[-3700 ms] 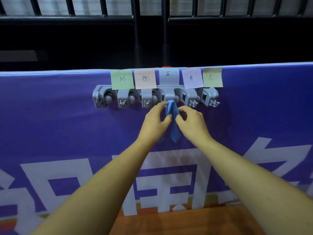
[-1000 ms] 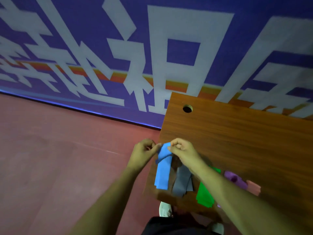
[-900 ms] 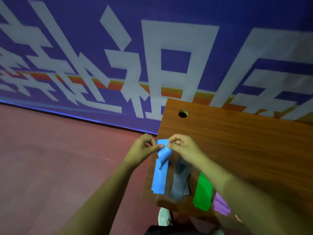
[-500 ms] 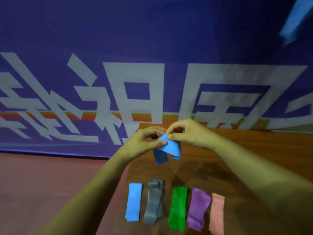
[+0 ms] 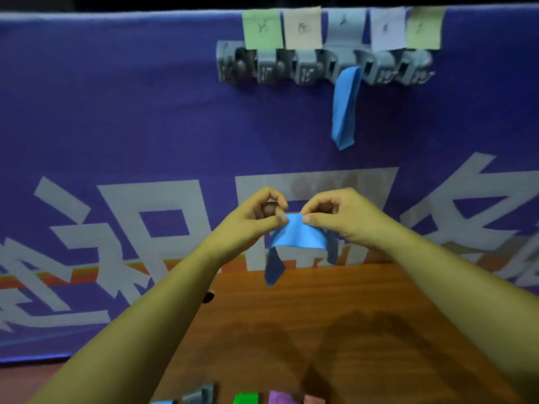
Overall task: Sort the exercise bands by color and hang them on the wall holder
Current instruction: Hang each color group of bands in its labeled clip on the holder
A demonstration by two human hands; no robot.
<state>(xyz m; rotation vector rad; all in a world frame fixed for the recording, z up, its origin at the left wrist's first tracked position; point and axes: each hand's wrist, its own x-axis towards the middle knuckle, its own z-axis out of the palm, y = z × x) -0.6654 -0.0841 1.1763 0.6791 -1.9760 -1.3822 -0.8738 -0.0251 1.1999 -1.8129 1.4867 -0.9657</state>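
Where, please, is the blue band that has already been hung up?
The hung blue band is upper right of centre in the head view, dangling from the grey wall holder beneath the blue sticky note, above the second blue band.

2 hands pinching blue band below wall holder

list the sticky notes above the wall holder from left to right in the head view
green note → beige note → blue note → pale purple note → yellow note
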